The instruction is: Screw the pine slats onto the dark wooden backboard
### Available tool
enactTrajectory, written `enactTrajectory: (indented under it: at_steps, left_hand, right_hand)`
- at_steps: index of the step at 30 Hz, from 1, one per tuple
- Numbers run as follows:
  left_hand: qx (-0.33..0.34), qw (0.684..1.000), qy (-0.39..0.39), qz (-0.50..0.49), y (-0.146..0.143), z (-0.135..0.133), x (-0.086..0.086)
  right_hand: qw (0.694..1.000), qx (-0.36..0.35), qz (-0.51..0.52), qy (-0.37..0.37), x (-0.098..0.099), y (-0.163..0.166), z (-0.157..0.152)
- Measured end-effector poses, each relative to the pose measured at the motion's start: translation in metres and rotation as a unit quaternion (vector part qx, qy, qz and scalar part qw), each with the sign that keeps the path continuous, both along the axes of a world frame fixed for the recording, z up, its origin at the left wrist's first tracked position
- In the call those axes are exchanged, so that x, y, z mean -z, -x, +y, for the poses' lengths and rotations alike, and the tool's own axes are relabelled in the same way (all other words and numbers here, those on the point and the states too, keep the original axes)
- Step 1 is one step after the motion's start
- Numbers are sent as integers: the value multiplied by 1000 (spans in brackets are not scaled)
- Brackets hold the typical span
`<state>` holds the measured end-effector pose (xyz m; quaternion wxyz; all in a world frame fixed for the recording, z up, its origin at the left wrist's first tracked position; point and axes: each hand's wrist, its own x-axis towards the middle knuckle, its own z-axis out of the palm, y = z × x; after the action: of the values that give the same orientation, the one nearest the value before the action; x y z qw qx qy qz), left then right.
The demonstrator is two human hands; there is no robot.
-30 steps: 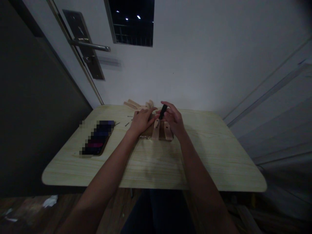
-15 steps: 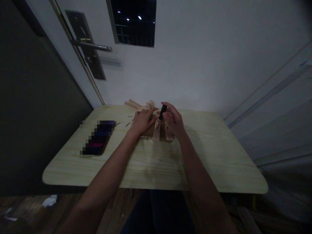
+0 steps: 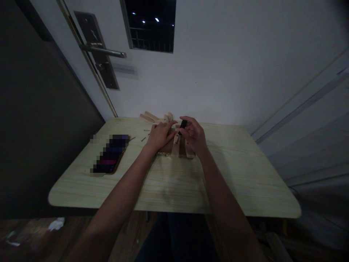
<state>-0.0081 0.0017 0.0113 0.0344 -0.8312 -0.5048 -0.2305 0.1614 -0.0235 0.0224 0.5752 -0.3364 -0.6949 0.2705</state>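
The right hand [image 3: 193,135] has a narrow grip: thumb and fingers close round a black tool [image 3: 183,126], bar-shaped and tilted, its top leaning towards one o'clock. Below it, a thin grey metal piece [image 3: 177,139] meets a pale wood strip [image 3: 175,150]; whether this is a shaft or a screw is too dim to tell. The strip lies flat across a brown board [image 3: 164,150] with a shiny front edge, at the middle of the pale, wood-grained surface [image 3: 174,185]. A second strip [image 3: 190,152] lies beside it, at three o'clock.

The left hand [image 3: 160,135] lies palm down on the board's ten o'clock side, its grip wide, thumb apart from fingers.

From the board, slender metal screws [image 3: 143,139] lie towards ten o'clock, smooth wood pieces [image 3: 149,116] at eleven, and a flat, oblong phone [image 3: 117,154] at nine.
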Motion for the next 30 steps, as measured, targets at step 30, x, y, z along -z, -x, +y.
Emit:
enactTrajectory:
  at_steps: [30]
  left_hand:
    - [0,1000,-3,-9,-1,-1,-1]
  right_hand:
    - [997,-70,3,32,0,-3,0]
